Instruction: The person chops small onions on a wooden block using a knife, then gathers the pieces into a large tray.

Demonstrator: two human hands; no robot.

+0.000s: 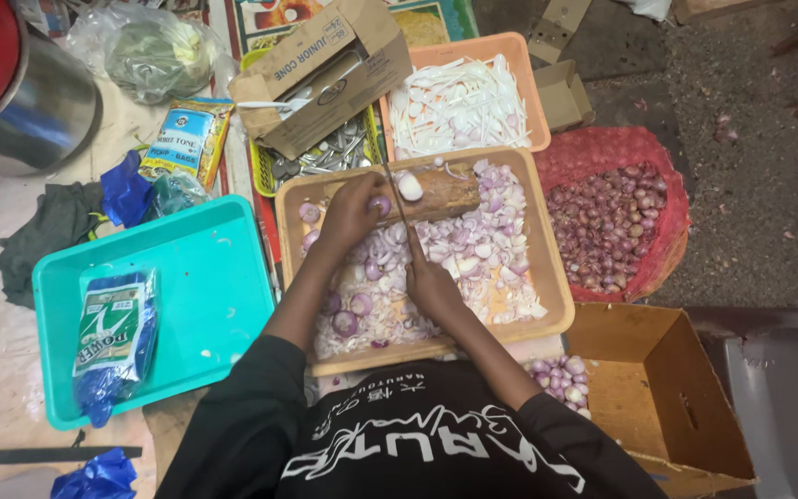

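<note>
Head view: my left hand (351,211) pins the shallot (380,204) on the wooden block (445,192); right hand (431,285) clamps the knife (393,196). I'd keep fingertips tucked back.

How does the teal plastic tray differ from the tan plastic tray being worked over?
The teal plastic tray holds only a blue packet; the tan plastic tray is heaped with sliced onion. The tan one carries a wooden block; the teal one doesn't. Both are rectangular, shallow.
</note>
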